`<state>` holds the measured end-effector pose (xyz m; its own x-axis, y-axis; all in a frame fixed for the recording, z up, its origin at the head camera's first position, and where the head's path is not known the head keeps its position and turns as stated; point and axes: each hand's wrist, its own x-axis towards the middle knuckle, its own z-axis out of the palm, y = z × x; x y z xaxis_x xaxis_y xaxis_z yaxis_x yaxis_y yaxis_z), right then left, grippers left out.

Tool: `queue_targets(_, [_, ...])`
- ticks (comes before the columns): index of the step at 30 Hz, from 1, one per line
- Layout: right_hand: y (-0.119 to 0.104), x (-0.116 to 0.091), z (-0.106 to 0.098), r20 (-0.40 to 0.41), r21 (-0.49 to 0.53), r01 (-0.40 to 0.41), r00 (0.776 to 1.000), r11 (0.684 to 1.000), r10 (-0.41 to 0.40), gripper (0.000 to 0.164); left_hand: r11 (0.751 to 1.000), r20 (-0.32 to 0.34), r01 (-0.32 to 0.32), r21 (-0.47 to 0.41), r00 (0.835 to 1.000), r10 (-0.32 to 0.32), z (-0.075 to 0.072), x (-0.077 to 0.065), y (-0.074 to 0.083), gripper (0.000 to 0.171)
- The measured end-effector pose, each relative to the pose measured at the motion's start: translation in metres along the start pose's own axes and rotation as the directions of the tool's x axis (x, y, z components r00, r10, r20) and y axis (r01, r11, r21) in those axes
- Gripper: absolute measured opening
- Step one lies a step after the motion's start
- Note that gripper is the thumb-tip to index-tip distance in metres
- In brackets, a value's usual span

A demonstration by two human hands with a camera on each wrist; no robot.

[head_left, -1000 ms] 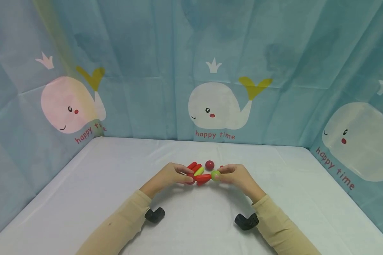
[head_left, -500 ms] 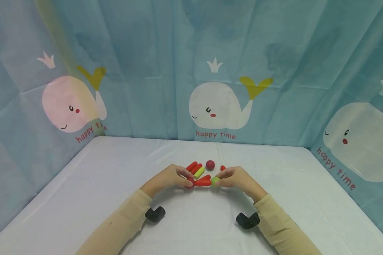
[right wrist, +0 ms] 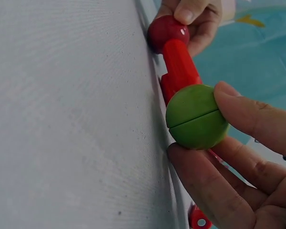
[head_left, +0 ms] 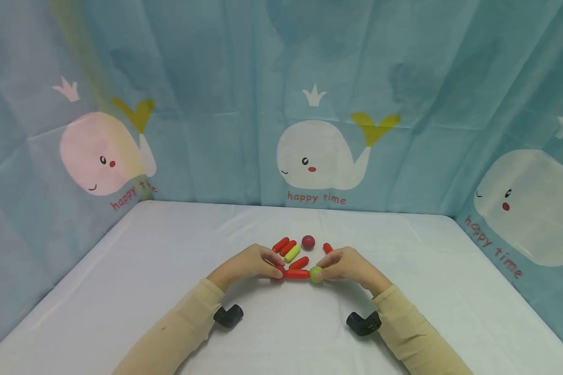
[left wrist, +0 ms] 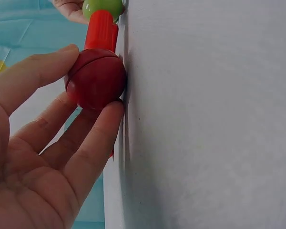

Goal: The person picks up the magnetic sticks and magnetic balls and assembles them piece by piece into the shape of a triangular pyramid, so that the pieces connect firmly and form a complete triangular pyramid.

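In the head view my left hand (head_left: 248,263) pinches a dark red ball (left wrist: 96,78) between thumb and fingers. My right hand (head_left: 349,264) holds a green ball (right wrist: 198,117) the same way, a seam line showing across it. A ribbed red rod (head_left: 297,274) spans the gap, one end against each ball, so the three make a straight row close over the white table. Just behind that row lies a second red rod (head_left: 300,263), set at a slant.
Farther back lie a yellow-green rod (head_left: 292,253), two red rods (head_left: 281,244) side by side, and another dark red ball (head_left: 308,242). One more red rod (head_left: 327,248) is partly behind my right hand. A blue whale-print curtain (head_left: 225,156) borders the white table (head_left: 178,250).
Both hands have come down and nearer to me, bringing the red ball, rod and green ball with them. The slanted rod behind and the one by my right hand now show more fully.
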<state>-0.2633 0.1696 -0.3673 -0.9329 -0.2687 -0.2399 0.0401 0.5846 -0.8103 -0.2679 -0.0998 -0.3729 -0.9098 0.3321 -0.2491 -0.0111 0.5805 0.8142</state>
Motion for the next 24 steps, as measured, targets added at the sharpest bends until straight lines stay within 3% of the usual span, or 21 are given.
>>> queue_targets(7, [-0.001, -0.001, -0.001, 0.002, -0.013, -0.005, 1.000, 1.000, 0.005, 0.026, 0.999, -0.029, 0.013, 0.052, 0.999, -0.012, -0.002, 0.001, 0.012, 0.023])
queue_targets(14, [0.000, 0.000, -0.001, 0.004, -0.021, -0.026, 1.000, 0.999, 0.026, 0.026, 0.999, -0.082, -0.026, 0.023, 0.996, 0.027, 0.004, 0.017, 0.028, 0.024])
queue_targets(19, [0.000, 0.000, -0.001, 0.015, -0.011, -0.013, 1.000, 1.000, 0.013, 0.027, 0.999, -0.090, 0.013, 0.043, 0.996, -0.009, 0.012, 0.022, 0.032, 0.022])
queue_targets(24, [0.001, -0.001, -0.002, 0.027, 0.004, 0.009, 1.000, 1.000, -0.009, 0.028, 0.992, -0.109, 0.035, 0.122, 0.994, -0.021, 0.018, 0.022, 0.033, 0.025])
